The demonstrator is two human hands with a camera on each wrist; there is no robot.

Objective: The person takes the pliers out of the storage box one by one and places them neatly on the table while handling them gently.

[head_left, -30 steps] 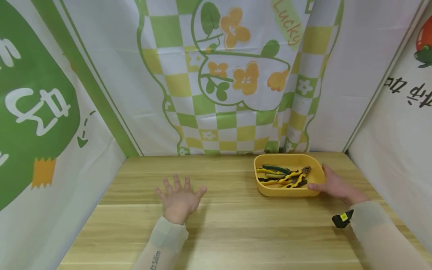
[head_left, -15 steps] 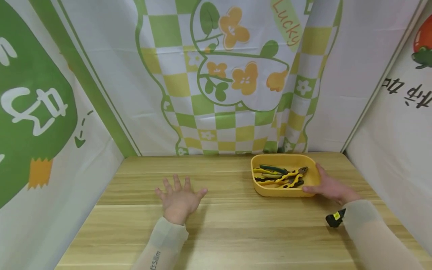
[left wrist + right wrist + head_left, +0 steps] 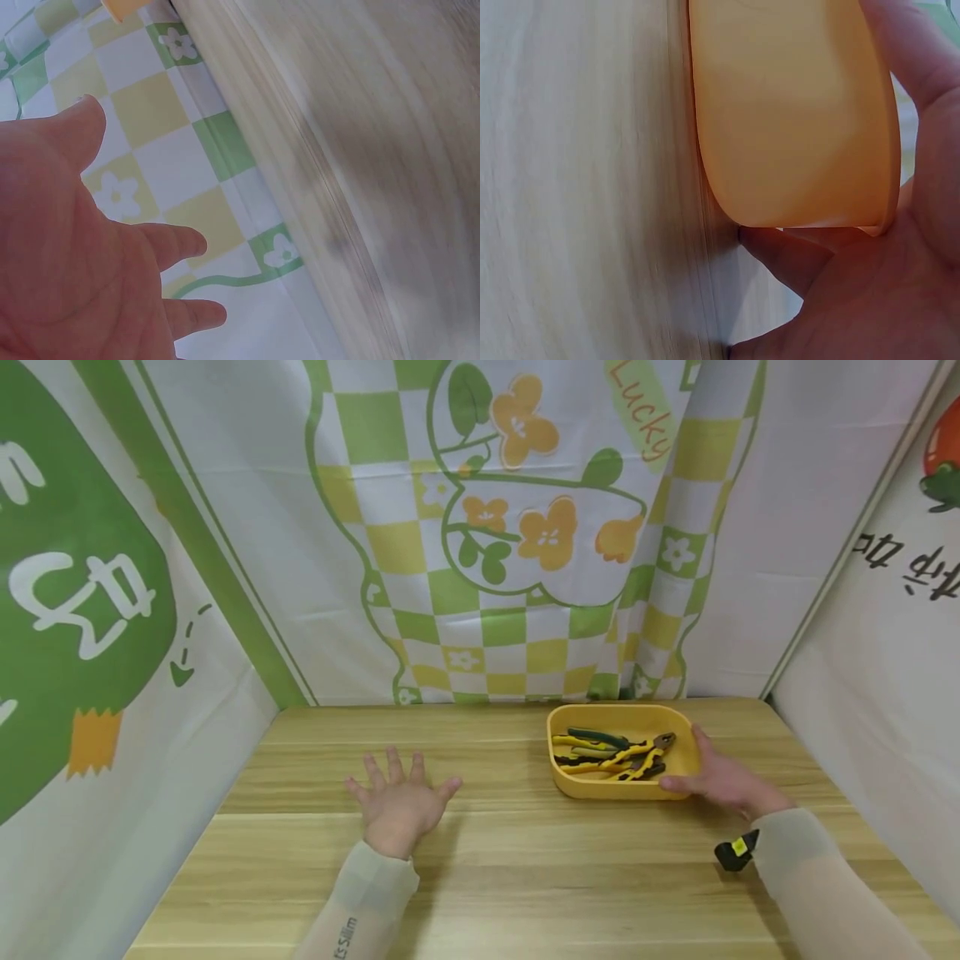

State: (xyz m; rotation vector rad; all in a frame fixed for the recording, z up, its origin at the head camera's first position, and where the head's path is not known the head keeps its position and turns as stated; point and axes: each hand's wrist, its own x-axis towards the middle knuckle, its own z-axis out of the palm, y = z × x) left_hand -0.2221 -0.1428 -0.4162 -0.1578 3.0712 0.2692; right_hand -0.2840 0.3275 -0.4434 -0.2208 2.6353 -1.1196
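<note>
A yellow plastic box (image 3: 592,789) with rounded corners stands near the back right of the wooden table. Inside it lie several pliers (image 3: 618,753), mostly with yellow-and-black handles; one pair of handles is dark green. My right hand (image 3: 723,777) grips the box's right end, the thumb over the front rim and the other fingers around the far side. Up close in the right wrist view, the box wall (image 3: 795,127) fills the space by the thumb. My left hand (image 3: 401,806) is spread above the table, left of the box, holding nothing. Its palm (image 3: 67,255) shows in the left wrist view.
The wooden table (image 3: 525,877) reaches back to a checked green-and-yellow curtain (image 3: 517,635). Printed cloth walls (image 3: 870,668) close off both sides. A small black-and-yellow device (image 3: 737,852) sits at the right wrist.
Held by my right hand, the box with the pliers has slid a short way left along the table. My left hand has stayed in place, fingers spread.
</note>
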